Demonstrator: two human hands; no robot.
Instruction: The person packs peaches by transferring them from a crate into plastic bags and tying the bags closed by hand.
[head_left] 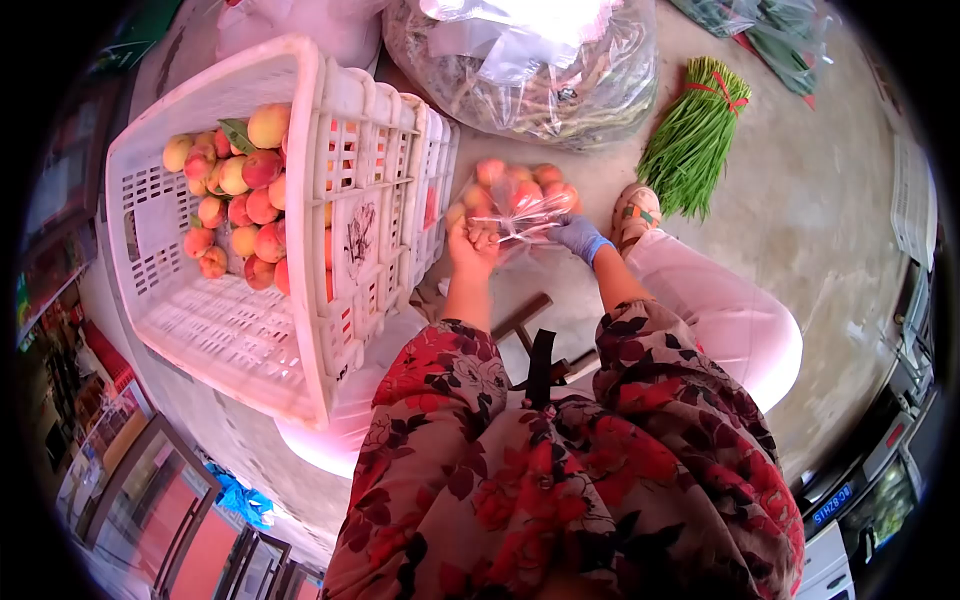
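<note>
A clear plastic bag (527, 207) full of reddish-orange peaches rests on the concrete floor in front of me. My left hand (474, 245), bare, is closed on the gathered plastic at the bag's left side. On the right side my right hand (578, 238), in a bluish-purple glove, grips the plastic too. The bag's neck is bunched and stretched between both hands. Close to my left hand stands a white plastic crate (312, 230), tilted in view, with loose peaches (240, 180) and a green leaf inside.
A large clear bag of greenish produce (540, 95) sits ahead. To its right lies a bundle of long green stalks (696, 135) tied with red. More bagged greens (785, 50) are at the far right. Below my hands is a dark frame bar (525, 313).
</note>
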